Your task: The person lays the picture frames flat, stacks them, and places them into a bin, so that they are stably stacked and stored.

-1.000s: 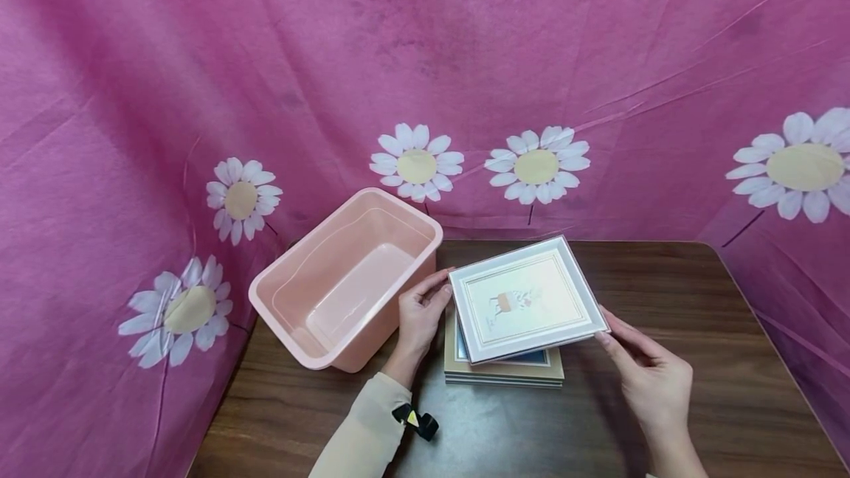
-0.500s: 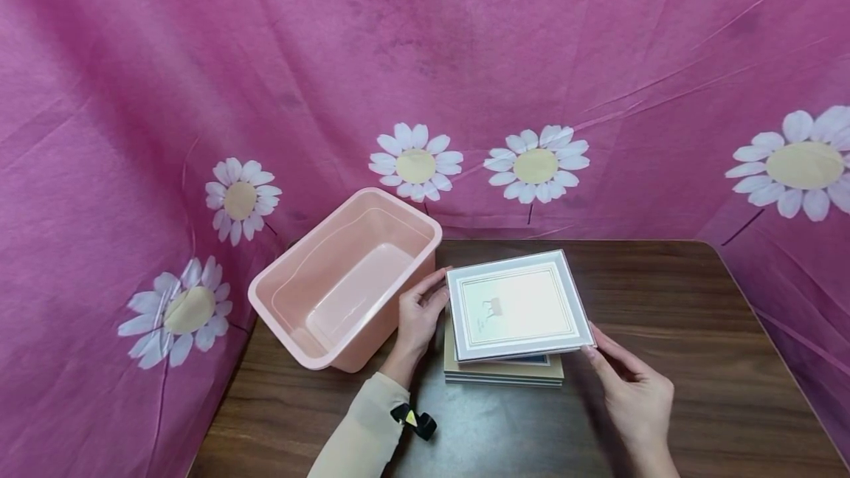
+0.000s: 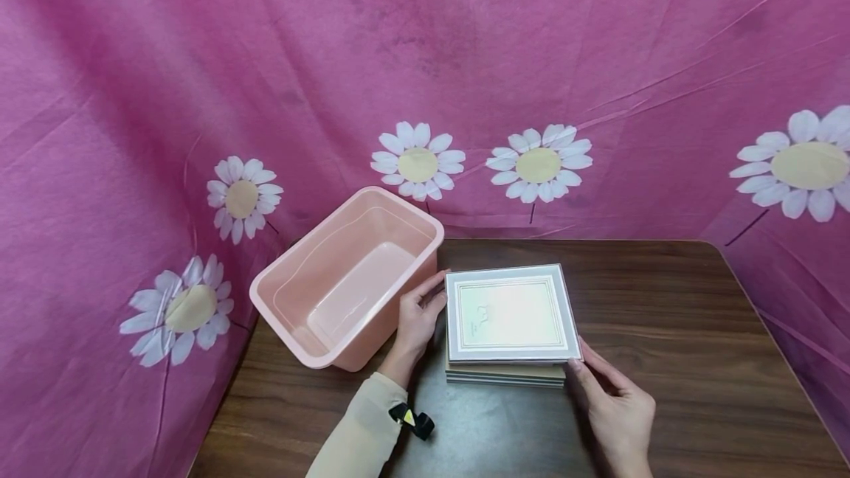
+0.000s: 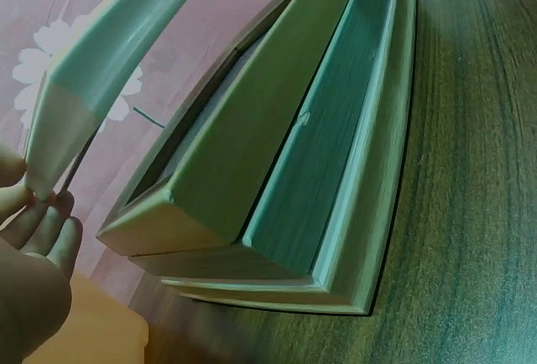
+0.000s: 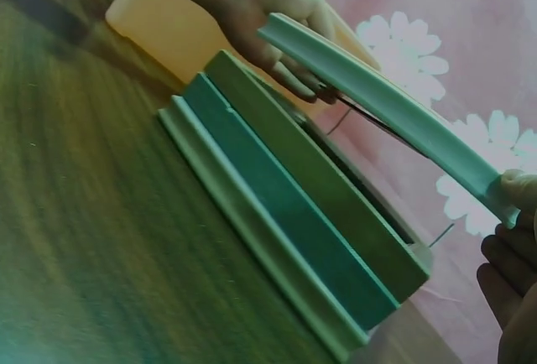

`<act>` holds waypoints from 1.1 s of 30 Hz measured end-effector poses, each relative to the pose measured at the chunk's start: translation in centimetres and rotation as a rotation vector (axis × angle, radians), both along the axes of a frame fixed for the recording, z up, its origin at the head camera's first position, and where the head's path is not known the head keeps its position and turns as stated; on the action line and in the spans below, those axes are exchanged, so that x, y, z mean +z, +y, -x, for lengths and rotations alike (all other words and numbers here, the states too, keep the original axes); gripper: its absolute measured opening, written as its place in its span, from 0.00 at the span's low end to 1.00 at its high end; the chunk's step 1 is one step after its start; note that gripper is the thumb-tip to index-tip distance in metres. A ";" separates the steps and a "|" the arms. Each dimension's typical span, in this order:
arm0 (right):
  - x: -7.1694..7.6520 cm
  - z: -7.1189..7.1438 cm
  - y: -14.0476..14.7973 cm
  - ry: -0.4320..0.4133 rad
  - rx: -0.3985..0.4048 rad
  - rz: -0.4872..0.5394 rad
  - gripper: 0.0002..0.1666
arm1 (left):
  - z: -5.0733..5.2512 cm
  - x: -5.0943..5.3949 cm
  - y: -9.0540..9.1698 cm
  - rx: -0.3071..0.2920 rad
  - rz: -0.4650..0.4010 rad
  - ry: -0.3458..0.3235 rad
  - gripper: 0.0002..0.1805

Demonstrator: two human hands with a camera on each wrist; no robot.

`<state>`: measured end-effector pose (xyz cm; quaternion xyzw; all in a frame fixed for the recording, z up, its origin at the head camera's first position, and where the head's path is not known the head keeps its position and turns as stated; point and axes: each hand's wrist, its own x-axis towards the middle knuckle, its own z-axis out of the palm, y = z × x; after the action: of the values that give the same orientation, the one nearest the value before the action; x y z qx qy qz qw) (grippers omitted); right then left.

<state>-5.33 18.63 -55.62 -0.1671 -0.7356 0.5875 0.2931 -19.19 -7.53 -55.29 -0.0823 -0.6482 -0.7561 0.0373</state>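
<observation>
No readable text; yellow triangle (image 3: 408, 417) on black strap (image 3: 423, 427).

Between the pink rectangular plastic bin (image 3: 361, 286) and the stack of tan-topped rectangular picture frames (image 3: 505, 376), passage was obstructed by the left hand (image 3: 417, 323). A gap was left beneath the white-bordered rectangular picture frame (image 3: 513, 312). Room was left on the brown wood-grain table (image 3: 710, 330), right of the right hand (image 3: 617, 411).
</observation>
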 end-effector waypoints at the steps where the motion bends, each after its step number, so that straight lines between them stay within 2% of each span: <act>1: -0.1 -0.1 -0.1 -0.009 -0.004 0.009 0.16 | 0.0 -0.1 0.0 0.000 0.004 -0.001 0.24; 21: -1.5 -0.5 -1.0 -0.046 -0.012 0.098 0.14 | 0.0 -0.9 -0.1 0.002 0.088 -0.011 0.24; 26: -1.8 -0.6 -1.2 -0.058 -0.016 0.078 0.12 | 0.0 -1.2 -0.1 0.001 0.113 -0.012 0.24; 33: -2.3 -0.6 -1.2 -0.064 0.001 0.152 0.12 | 0.0 -1.6 -0.1 0.009 0.175 -0.006 0.23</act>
<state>-4.75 17.41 -57.89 -0.2073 -0.6978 0.6362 0.2558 -19.16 -7.66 -56.90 -0.0802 -0.7121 -0.6967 0.0316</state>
